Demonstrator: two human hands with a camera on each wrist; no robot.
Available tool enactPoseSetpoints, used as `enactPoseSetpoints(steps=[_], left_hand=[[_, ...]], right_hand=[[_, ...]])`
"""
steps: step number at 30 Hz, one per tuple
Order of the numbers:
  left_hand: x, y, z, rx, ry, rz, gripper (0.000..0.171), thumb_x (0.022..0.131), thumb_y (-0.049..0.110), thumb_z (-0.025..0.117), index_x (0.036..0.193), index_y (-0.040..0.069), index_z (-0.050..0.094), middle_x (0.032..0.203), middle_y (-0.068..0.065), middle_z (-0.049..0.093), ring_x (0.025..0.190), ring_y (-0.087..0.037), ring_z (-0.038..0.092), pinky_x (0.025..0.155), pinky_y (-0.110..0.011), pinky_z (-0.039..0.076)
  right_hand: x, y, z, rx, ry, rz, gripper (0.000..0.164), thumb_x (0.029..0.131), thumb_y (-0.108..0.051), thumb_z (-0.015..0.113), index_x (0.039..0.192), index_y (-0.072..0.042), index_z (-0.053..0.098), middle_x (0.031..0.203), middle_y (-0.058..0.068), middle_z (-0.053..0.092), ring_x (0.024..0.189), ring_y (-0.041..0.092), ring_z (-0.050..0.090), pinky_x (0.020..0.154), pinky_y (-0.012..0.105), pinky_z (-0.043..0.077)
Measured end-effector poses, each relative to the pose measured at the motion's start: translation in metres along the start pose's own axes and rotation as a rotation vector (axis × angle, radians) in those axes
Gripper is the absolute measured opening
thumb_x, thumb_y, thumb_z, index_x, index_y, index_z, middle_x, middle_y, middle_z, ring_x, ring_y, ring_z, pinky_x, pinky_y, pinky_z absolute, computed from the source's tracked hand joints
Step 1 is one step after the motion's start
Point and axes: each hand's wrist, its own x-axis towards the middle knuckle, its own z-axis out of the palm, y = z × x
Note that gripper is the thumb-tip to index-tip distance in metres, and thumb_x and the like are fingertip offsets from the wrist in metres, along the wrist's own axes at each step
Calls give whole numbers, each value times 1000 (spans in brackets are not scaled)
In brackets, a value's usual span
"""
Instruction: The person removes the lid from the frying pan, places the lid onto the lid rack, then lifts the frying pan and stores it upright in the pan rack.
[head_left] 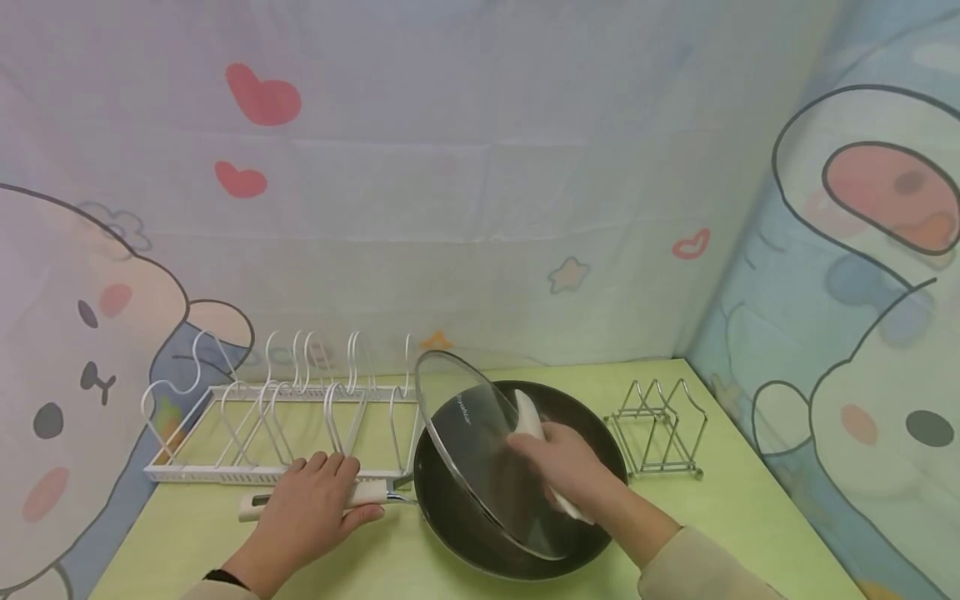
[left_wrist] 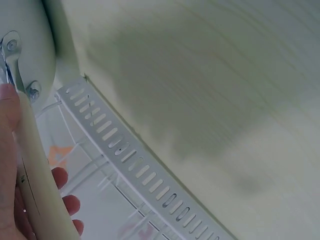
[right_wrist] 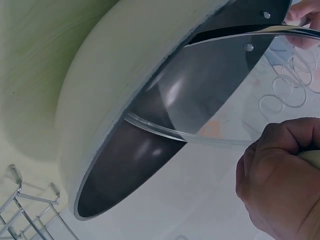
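Two hands (head_left: 307,498) (head_left: 562,465) — one lid (head_left: 483,467), one pan (head_left: 576,412)

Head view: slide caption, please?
Left hand grips the pan handle; right hand holds a glass lid tilted over the pan.

Transparent lid (head_left: 487,458) tilted over dark-lined round pan (head_left: 592,425), pan's cream handle (head_left: 369,493) pointing left
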Motion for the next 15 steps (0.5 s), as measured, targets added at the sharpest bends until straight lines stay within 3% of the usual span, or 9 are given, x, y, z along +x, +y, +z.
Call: enactPoseSetpoints(steps=[5, 15], left_hand=[[0, 2, 0, 6, 46, 16, 62, 86, 71, 75, 99, 13, 57, 87, -2, 61, 88, -26, 63, 77, -43, 53], [-1, 5, 1, 25, 73, 28, 60, 87, 69, 74, 99, 13, 57, 88, -3, 61, 87, -26, 63, 75, -42, 52]], right_hand=[[2, 3, -3, 21, -22, 3, 41, 99, -46, 70, 109, -7, 64, 77, 3, 55, 48, 16, 42, 38, 28, 37], [1, 5, -2, 94, -65, 19, 42, 100, -48, 68, 110, -7, 63, 71, -1, 52, 48, 13, 40, 40, 25, 35]])
